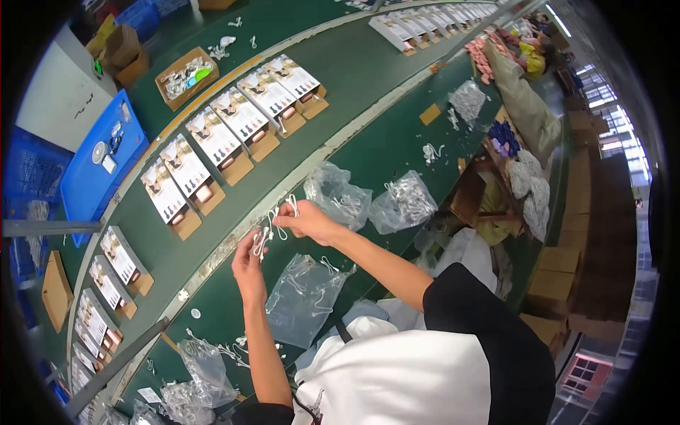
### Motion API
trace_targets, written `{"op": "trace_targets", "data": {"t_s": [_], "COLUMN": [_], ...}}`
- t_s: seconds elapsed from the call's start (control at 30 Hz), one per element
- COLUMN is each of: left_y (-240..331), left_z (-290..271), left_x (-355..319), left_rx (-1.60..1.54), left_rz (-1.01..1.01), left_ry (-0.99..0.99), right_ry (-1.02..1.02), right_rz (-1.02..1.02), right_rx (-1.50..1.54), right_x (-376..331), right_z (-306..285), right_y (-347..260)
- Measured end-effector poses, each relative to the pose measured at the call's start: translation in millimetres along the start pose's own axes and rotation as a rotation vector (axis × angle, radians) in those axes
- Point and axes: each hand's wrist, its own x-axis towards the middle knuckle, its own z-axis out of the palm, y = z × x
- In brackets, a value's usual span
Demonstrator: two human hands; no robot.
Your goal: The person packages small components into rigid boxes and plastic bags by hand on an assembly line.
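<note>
My left hand (248, 266) is closed, thumb and fingertips pinching a small looped white cable (261, 243). Just to its right and a little farther off, my right hand (309, 221) grips another bundled white cable (277, 231), whose loops stick out past the fingers. Both hands are raised near the belt's pale edge, close together. Below them lies a clear plastic bag (301, 294) with a few white cables on it. Beyond my right wrist rest two more clear bags, one crumpled bag (336, 191) and one bag full of white cables (405, 202).
A green conveyor belt (283, 156) curves past, carrying rows of open printed boxes (212, 137) with pink items. On the far side stand a blue tray (99, 159) and a carton of cables (188, 76). More cable bags (202, 368) lie at lower left. Another person (531, 57) sits at far right.
</note>
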Motion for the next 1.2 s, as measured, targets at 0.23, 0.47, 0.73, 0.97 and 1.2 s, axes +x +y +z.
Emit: {"op": "trace_targets", "data": {"t_s": [0.23, 0.47, 0.73, 0.97, 1.2], "left_y": [-2, -12, -16, -29, -48], "left_z": [-55, -78, -70, -38, 11], "left_x": [-124, -220, -270, -301, -337], "left_rx": [0.055, 0.126, -0.010, 0.013, 0.116], "left_rz": [0.115, 0.272, 0.054, 0.011, -0.051], "left_ry": [-0.227, -0.357, -0.429, -0.415, -0.438], "right_ry": [0.141, 0.199, 0.414, 0.382, 0.211], "right_rz": [-0.177, -0.206, -0.462, -0.439, -0.370], "right_rx": [-0.073, -0.076, -0.182, 0.036, 0.463], "right_x": [-105, -203, -267, -317, -387], "right_z": [88, 135, 157, 107, 26], "right_y": [71, 107, 130, 134, 136]}}
